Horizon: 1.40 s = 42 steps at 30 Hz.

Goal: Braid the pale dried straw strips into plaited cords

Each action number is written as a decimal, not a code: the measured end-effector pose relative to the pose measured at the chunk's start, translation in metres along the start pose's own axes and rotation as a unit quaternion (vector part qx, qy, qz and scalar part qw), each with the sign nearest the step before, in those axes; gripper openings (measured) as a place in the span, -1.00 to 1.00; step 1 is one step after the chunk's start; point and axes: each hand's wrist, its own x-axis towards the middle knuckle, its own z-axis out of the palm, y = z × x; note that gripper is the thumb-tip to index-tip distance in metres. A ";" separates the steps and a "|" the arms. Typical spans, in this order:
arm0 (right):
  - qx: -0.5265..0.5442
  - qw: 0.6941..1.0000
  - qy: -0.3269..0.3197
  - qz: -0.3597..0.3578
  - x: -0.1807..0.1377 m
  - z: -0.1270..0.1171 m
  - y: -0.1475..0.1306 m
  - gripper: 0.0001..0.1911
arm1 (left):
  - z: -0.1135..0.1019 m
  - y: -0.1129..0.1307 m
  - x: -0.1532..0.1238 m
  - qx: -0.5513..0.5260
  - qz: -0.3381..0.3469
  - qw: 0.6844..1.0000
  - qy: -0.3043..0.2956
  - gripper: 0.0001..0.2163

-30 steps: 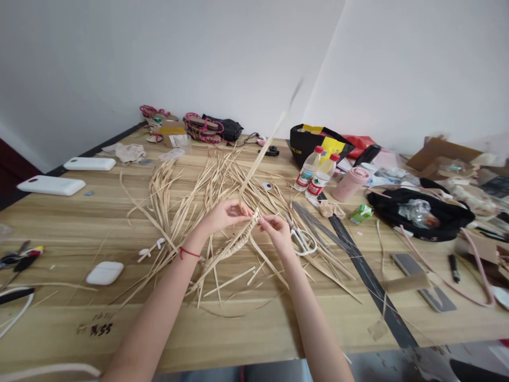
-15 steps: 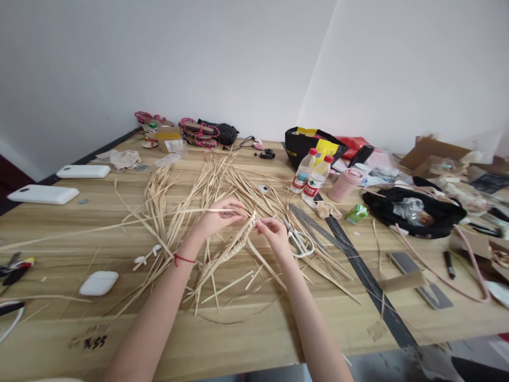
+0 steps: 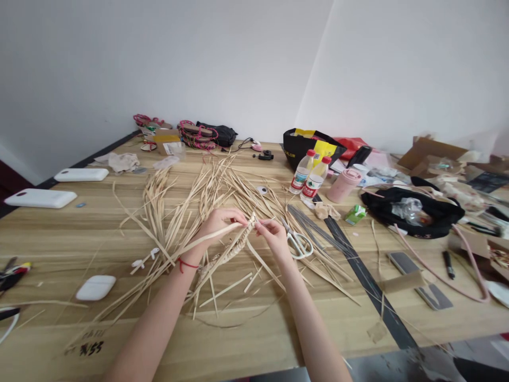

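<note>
The left grip (image 3: 222,218) is pinching a pale strip (image 3: 212,234); the braid (image 3: 238,245) is slanting over the table (image 3: 246,347); the right grip (image 3: 273,233) is pinching its upper end. Two capped bottles (image 3: 314,183) are standing beyond; a black bag (image 3: 447,216) is holding clear plastic (image 3: 411,212).

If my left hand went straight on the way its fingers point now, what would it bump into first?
Your left hand would probably meet the upper end of the braid first, with the right hand just beyond. Depth is hard to judge from this view.
</note>
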 end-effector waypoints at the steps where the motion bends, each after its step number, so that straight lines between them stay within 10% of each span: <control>1: 0.000 1.000 0.002 0.001 0.000 0.000 0.001 -0.69 | -0.001 0.000 0.000 -0.006 0.002 1.000 -0.009 -0.83; 42: 0.048 0.999 0.021 0.016 -0.001 -0.001 -0.004 -0.73 | 0.005 0.007 -0.001 0.062 0.085 0.994 0.021 -0.89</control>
